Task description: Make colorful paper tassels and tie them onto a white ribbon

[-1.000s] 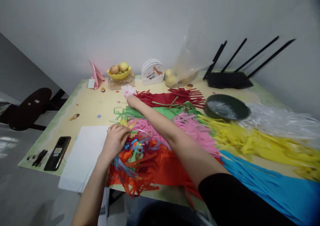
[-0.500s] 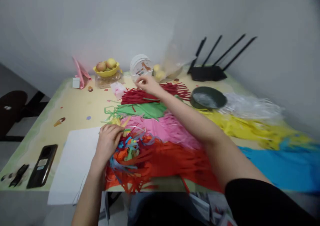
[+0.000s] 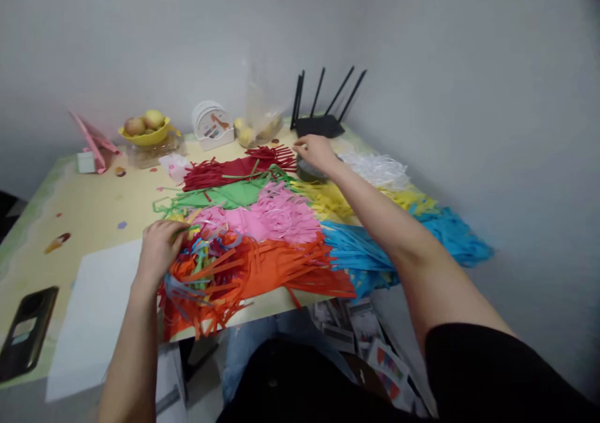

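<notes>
My left hand [image 3: 162, 248] is closed at the left end of the colourful pile, its fingers pinched on thin paper strips [image 3: 194, 228] of green and yellow. Below it lies a tangle of mixed strips [image 3: 206, 267] on orange fringed paper [image 3: 272, 267]. My right hand [image 3: 316, 153] hovers over a dark round bowl [image 3: 309, 172], fingertips pinched together beside the dark red fringe [image 3: 276, 156]; whatever they hold is too small to make out. Between the hands lie fringed sheets of green [image 3: 234, 194] and pink paper [image 3: 281, 213].
Yellow fringe [image 3: 328, 201], blue fringe [image 3: 360, 248] and white strips [image 3: 377, 170] lie to the right. A black router [image 3: 319, 126], a fruit bowl [image 3: 145, 139] and a white holder [image 3: 215, 135] stand along the wall. White paper [image 3: 98, 310] and a phone [image 3: 28, 335] lie left.
My view has turned right, so the table things appear further left. My right hand has moved from above the dark red fringe to the dark bowl. My left hand stays at the mixed strips.
</notes>
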`<state>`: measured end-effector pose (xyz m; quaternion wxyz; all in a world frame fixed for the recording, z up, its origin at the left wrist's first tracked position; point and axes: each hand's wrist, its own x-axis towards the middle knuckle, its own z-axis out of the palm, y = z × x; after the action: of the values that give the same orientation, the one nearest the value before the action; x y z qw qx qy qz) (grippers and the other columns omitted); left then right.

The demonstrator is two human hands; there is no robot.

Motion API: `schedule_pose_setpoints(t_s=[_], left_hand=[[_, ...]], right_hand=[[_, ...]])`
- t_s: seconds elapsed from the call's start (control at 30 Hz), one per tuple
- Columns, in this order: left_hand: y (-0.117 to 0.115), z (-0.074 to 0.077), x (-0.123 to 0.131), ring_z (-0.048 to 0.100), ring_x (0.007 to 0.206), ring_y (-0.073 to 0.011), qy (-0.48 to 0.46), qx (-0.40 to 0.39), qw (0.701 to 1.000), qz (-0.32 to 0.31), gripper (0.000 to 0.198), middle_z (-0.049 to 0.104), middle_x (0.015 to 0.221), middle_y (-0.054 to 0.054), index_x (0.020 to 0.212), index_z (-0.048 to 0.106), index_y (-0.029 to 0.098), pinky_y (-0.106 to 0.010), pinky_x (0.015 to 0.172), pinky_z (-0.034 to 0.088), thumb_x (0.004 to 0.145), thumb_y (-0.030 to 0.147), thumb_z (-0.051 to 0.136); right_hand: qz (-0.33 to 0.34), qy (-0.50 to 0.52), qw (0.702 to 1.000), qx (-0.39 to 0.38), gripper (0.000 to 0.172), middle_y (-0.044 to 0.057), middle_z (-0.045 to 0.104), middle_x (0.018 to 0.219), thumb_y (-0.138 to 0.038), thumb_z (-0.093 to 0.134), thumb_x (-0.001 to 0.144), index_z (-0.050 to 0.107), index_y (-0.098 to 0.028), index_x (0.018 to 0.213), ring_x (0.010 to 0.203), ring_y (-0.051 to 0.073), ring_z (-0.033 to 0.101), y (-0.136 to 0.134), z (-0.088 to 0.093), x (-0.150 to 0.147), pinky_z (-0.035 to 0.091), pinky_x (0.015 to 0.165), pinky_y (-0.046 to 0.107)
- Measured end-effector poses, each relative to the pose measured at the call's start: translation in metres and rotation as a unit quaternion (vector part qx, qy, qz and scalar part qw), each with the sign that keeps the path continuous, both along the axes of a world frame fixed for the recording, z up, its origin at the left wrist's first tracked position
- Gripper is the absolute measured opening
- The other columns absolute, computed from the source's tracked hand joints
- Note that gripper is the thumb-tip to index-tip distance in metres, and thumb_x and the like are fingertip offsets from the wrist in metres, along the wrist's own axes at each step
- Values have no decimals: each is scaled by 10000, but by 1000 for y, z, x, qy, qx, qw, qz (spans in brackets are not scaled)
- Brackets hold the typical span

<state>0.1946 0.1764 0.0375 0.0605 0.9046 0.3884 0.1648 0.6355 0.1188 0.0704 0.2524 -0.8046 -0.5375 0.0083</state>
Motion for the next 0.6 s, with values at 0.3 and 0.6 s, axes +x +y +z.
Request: schedule_pose_setpoints(t_s=[0.3,0.6], left_hand=[[-23,14,11,657,1033,-275,32,2,999,38,216,778,1029,-73,1003,769,214,-427,949,469,886,206,587],[22,95,5,613,1088,-275,-5,100,993,60,174,750,1053,-85,979,743,141,-452,1003,425,910,230,610]], right_hand=[[399,116,902,-116,106,64,775,796,-230,791,800,782,-125,782,716,134,653,12,13,-214,397,638,211],[299,368,880,31,244,-81,542,394,-57,566,959,696,-91,754,342,19,445,-5,125,-156,340,395,122]])
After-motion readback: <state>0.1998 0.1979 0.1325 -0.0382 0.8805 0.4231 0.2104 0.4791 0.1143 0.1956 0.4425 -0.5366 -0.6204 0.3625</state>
